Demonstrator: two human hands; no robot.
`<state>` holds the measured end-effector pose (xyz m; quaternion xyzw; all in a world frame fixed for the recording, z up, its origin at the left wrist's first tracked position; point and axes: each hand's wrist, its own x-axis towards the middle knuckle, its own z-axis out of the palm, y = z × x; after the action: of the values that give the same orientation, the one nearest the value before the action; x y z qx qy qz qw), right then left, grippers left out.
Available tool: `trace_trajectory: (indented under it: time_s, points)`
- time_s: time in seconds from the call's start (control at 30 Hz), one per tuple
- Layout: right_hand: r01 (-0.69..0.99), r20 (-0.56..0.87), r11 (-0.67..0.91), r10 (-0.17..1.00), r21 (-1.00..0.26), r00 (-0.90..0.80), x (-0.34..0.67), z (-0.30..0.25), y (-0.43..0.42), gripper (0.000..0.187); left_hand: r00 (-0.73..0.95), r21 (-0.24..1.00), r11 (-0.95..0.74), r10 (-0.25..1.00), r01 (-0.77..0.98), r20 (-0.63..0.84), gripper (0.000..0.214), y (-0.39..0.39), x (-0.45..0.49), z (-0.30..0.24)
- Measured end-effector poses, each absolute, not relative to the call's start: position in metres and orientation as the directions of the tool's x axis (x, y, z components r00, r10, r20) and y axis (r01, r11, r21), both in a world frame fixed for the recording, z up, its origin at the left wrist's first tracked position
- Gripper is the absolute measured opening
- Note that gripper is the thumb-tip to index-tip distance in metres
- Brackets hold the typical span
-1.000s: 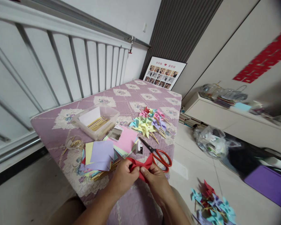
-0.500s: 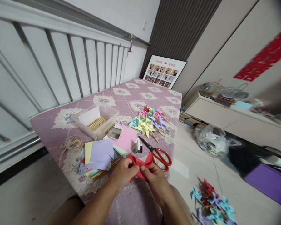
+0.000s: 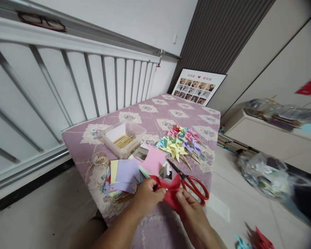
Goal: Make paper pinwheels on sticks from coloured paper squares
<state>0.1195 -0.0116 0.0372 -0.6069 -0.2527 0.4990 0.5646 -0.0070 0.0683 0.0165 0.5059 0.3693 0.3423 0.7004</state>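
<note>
Purple quilted cloth covers the bed [image 3: 150,117] that serves as the work surface, its far side against a white railed frame [image 3: 67,79]. Toward the left edge stands a clear plastic box [image 3: 131,147] holding thin wooden sticks. A heap of finished paper pinwheels [image 3: 180,143] lies nearer the right edge, and a loose stack of coloured paper squares [image 3: 125,171] sits by the near left corner. At the near edge the left hand [image 3: 146,199] and the right hand [image 3: 190,211] are both closed in a pinch on the red paper [image 3: 171,192], held just above the cloth with its points fanned upward. Red-handled scissors [image 3: 194,183] lie just beyond the right hand, blades toward the middle, and a small white stapler [image 3: 168,171] stands just behind the paper. The fold in hand looks best done with the thumbs close to the centre, so the drawn-in points stay stacked. Light, even pressure should keep the thin sheet from creasing or tearing, and resting it on the cloth would steady it.
</note>
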Motion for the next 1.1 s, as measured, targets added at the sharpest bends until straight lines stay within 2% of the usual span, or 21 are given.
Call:
trace_trajectory:
  time_s: [0.1, 0.17, 0.27, 0.43, 0.5, 0.57, 0.63, 0.83, 1.1]
  points:
    - [-0.282, -0.317, -0.204, 0.835, -0.938, 0.450, 0.123, 0.031, -0.010, 0.039, 0.307, 0.830, 0.361, 0.920, -0.424, -0.243, 0.015, 0.088, -0.025, 0.023]
    - [-0.159, -0.284, -0.238, 0.848, -0.958, 0.447, 0.122, 0.025, -0.008, 0.035, 0.190, 0.688, 0.306, 0.952, -0.658, -0.242, 0.021, 0.100, -0.040, 0.030]
    - [0.100, -0.193, -0.245, 0.909, -0.964, 0.368, 0.111, 0.014, -0.005, 0.024, 0.100, 0.563, 0.214, 0.969, -0.799, -0.226, 0.021, 0.113, -0.060, 0.040]
    - [0.497, 0.051, -0.093, 0.962, -0.863, 0.267, 0.088, -0.002, 0.010, 0.009, 0.042, 0.479, 0.143, 0.976, -0.866, -0.215, 0.020, 0.118, -0.072, 0.041]
    - [0.629, 0.164, 0.008, 0.968, -0.778, 0.190, 0.083, -0.006, 0.019, 0.012, 0.041, 0.465, 0.141, 0.975, -0.874, -0.218, 0.018, 0.118, -0.072, 0.040]
    - [0.719, 0.217, 0.079, 0.971, -0.690, 0.102, 0.080, -0.008, 0.027, 0.016, 0.039, 0.457, 0.139, 0.974, -0.879, -0.221, 0.017, 0.119, -0.072, 0.040]
    - [0.785, 0.208, 0.107, 0.978, -0.610, 0.029, 0.078, -0.008, 0.034, 0.018, 0.036, 0.455, 0.135, 0.975, -0.880, -0.221, 0.016, 0.119, -0.072, 0.041]
    - [0.917, 0.037, 0.132, 0.991, -0.378, -0.127, 0.079, 0.001, 0.045, 0.018, 0.050, 0.486, 0.148, 0.977, -0.862, -0.208, 0.016, 0.119, -0.071, 0.041]
    - [0.893, -0.006, 0.271, 0.956, -0.360, -0.292, 0.095, 0.010, 0.033, 0.021, 0.037, 0.492, 0.133, 0.979, -0.861, -0.200, 0.017, 0.121, -0.067, 0.035]
